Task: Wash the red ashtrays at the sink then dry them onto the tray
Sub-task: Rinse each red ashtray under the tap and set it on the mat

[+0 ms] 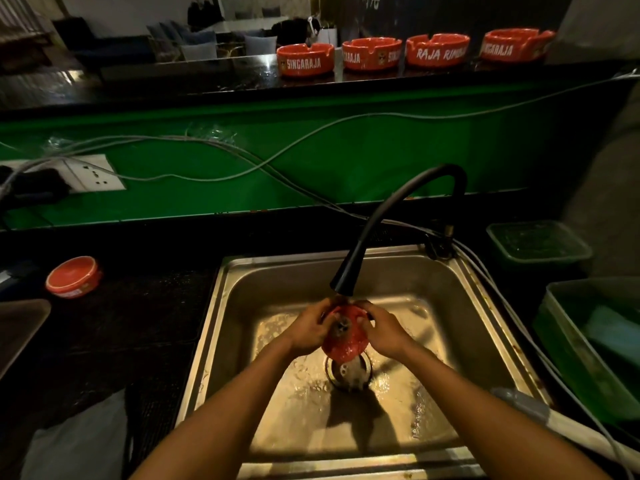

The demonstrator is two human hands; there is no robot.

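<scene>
A red ashtray [344, 342] is tilted over the drain of the steel sink [433, 282], right under the black faucet head [344, 277], and water runs onto it. My left hand [310, 332] grips its left edge. My right hand [384, 329] grips its right edge. Several more red ashtrays stand in a row on the high back counter, among them one at the left end [304, 59] and one at the right end [516, 45]. Another red ashtray [73, 277] lies upside down on the dark counter left of the sink. A tray corner [19, 327] shows at the left edge.
Grey cables [242, 157] trail across the green wall above a wall socket [93, 173]. Two green plastic tubs [540, 244] [588, 344] sit right of the sink. A grey cloth [79, 441] lies at the lower left. A white handle [554, 420] rests on the sink's right rim.
</scene>
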